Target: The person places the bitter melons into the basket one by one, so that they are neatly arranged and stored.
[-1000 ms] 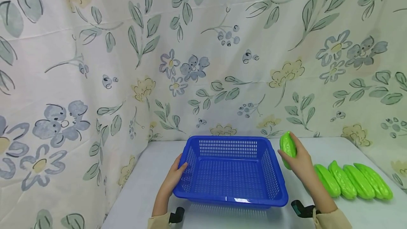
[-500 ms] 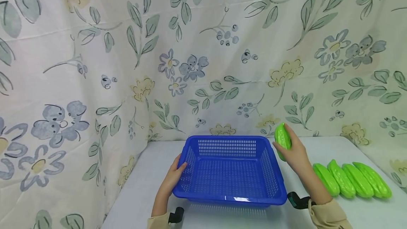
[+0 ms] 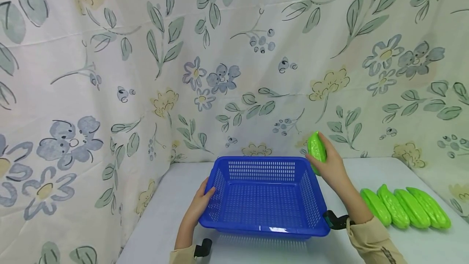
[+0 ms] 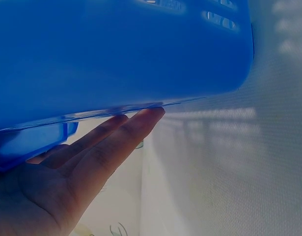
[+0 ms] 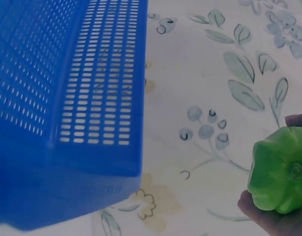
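A blue plastic basket (image 3: 264, 229) with slotted walls stands at the middle of the white table with nothing inside it. My left hand (image 3: 199, 202) grips its left side, thumb over the rim; in the left wrist view the fingers (image 4: 104, 150) reach along the outside. My right hand (image 3: 332, 165) holds a bumpy green bitter melon (image 3: 316, 149) upright beside the basket's back right corner, raised to about rim height. Seen from the right wrist, the melon's ribbed end (image 5: 284, 169) sits between thumb and fingers, apart from the basket wall (image 5: 99, 78).
Several more green bitter melons (image 3: 412, 209) lie side by side on the table (image 3: 165, 215) to the right. A floral cloth (image 3: 249, 72) hangs behind the table and along its left side. A black camera mount (image 3: 334, 220) is strapped to my right wrist, near the basket's front right corner.
My right hand has moved left and upward with the bitter melon, closer to the basket's back right corner. The left hand and the basket have stayed in place.
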`<state>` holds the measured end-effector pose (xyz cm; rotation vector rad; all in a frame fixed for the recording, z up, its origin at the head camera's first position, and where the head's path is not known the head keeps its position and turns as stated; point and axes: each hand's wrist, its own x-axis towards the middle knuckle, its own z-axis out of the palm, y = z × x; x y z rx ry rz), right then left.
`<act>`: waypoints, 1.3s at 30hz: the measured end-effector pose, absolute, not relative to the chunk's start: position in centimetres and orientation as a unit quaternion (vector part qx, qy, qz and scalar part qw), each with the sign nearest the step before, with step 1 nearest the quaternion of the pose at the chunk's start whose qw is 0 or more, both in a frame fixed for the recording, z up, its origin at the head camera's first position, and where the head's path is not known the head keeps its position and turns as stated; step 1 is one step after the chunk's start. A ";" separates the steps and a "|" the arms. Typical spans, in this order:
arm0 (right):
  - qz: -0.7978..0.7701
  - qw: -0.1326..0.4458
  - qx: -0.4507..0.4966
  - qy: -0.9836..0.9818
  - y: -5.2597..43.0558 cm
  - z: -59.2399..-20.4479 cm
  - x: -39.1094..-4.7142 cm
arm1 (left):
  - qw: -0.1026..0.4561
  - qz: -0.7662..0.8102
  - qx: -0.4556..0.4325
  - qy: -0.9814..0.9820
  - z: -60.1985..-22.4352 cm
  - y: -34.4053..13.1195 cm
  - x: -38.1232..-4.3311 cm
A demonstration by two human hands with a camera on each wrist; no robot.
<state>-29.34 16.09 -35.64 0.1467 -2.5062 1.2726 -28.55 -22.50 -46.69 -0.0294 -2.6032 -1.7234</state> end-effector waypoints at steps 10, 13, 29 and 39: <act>0.462 0.148 0.065 -0.872 14.2 -34.6 -30.3 | 0.005 -0.556 -0.006 -0.831 -46.8 -22.4 -28.6; 0.471 0.137 0.064 -0.869 13.6 -34.6 -30.6 | 0.003 -0.556 -0.005 -0.831 -46.9 -22.4 -28.7; 0.493 0.110 0.080 -0.859 9.8 -34.6 -32.0 | 0.008 -0.556 -0.010 -0.831 -46.6 -22.2 -28.5; 0.502 0.101 0.103 -0.853 7.4 -34.7 -32.5 | 0.013 -0.554 -0.008 -0.832 -46.5 -22.3 -28.4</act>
